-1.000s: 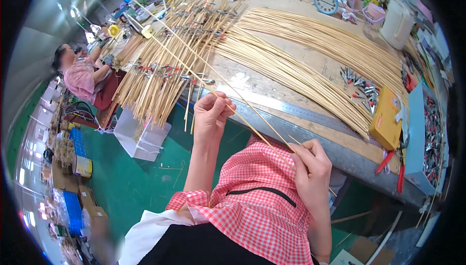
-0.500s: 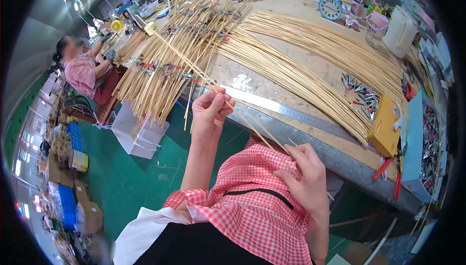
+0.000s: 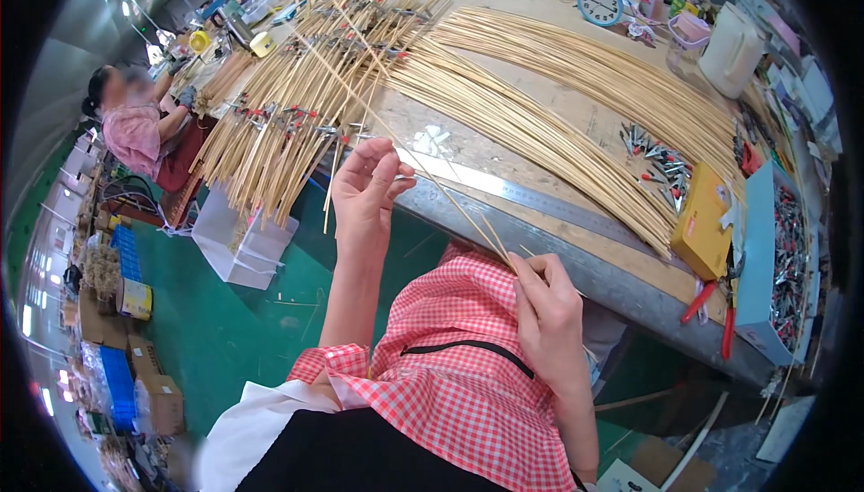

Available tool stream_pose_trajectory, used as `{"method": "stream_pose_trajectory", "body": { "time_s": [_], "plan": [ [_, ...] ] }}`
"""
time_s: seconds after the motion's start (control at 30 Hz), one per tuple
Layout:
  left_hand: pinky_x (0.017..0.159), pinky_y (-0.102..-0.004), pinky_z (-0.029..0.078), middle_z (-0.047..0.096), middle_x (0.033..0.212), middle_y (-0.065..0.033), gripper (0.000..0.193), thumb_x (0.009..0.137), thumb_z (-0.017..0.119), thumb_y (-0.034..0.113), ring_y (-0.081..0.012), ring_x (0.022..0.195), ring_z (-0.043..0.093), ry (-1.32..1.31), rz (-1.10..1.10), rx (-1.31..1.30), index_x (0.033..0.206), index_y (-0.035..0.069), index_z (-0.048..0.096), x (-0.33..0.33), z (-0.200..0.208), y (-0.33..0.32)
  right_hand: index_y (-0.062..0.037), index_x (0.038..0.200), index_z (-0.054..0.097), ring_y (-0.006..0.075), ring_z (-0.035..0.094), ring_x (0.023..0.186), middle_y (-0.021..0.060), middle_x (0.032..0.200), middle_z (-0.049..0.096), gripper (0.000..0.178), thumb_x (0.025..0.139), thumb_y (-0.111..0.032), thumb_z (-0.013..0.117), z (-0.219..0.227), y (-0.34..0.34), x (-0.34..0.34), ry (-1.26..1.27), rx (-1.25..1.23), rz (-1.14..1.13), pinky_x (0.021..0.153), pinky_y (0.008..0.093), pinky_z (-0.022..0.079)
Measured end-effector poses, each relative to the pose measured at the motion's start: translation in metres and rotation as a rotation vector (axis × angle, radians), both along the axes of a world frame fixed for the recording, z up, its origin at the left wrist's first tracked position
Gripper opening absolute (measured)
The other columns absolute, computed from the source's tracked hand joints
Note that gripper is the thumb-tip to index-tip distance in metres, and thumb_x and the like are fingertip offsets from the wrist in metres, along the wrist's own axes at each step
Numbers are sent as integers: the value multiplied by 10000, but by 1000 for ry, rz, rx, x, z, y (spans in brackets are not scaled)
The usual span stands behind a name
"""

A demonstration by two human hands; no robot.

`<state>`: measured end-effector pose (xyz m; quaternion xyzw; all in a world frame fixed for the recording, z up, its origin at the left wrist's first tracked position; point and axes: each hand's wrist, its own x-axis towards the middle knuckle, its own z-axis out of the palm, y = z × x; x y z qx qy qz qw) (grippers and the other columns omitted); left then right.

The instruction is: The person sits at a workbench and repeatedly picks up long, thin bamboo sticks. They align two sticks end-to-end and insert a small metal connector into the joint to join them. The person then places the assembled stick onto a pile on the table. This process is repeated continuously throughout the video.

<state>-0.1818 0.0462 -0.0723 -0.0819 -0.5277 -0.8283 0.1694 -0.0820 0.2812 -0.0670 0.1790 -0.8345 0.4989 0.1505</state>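
Since half a second back the left hand (image 3: 367,188) has lifted a little and its fingers have loosened, so they now curl loosely around the thin bamboo stick (image 3: 396,136) rather than pinching it hard. Right hand (image 3: 546,307) has come up a touch too, and it's closed on the near end of that same stick, thumb and fingertips pinched together right above the red checked apron (image 3: 450,375).

That stick runs long and diagonal, from the right hand up past the left hand and way out over the table (image 3: 504,145) toward the far left corner. It sits in the air above the table edge, not lying down.

On the table there's a big fanned-out spread of loose sticks (image 3: 576,87) to the right, and bundles of sticks with small clips (image 3: 270,132) hanging over the left edge. A metal ruler (image 3: 540,199) lies along the near edge. Further right: a yellow box (image 3: 702,222), a pile of small metal clips (image 3: 657,159), red-handled pliers (image 3: 715,307), a blue tray (image 3: 765,258), a small blue clock (image 3: 599,3) and a white jug (image 3: 731,37).

Another person (image 3: 135,127) sits at the far left end of the table.
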Motion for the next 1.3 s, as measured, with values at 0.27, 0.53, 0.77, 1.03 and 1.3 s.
{"method": "stream_pose_trajectory", "body": {
  "time_s": [0.27,0.53,0.77,1.03,1.3],
  "plan": [
    [722,-301,590,675,974,-170,264,921,621,158,-243,880,693,-110,-177,51,1106,-28,594,3,-5,8,67,1132,589,344,606,788,198,929,551,324,810,91,560,-2,0,-1,-33,-47,83,681,393,495],
    [729,-336,603,692,886,-181,177,886,639,54,-255,811,710,-104,-147,43,1021,-61,632,8,-4,10,27,1118,642,285,612,785,161,892,562,375,770,138,560,-5,3,0,133,126,-189,681,334,493],
    [698,-332,604,691,875,-184,176,864,664,50,-259,796,710,-159,-157,20,975,-83,637,10,-2,13,29,1117,637,287,607,767,160,882,559,373,766,128,557,-6,5,2,25,155,-103,681,342,490],
    [659,-295,589,689,853,-162,127,857,676,53,-226,751,702,-181,-96,-68,882,-70,663,12,2,23,45,1140,594,342,607,803,192,925,553,336,810,86,544,5,11,4,-114,128,17,703,387,491],
    [696,-337,604,687,897,-180,190,874,665,73,-269,817,707,-194,-205,87,1000,-63,626,4,-18,15,48,1099,605,329,597,784,193,900,552,292,820,89,530,7,9,3,-106,47,36,697,370,482]
  ]
}}
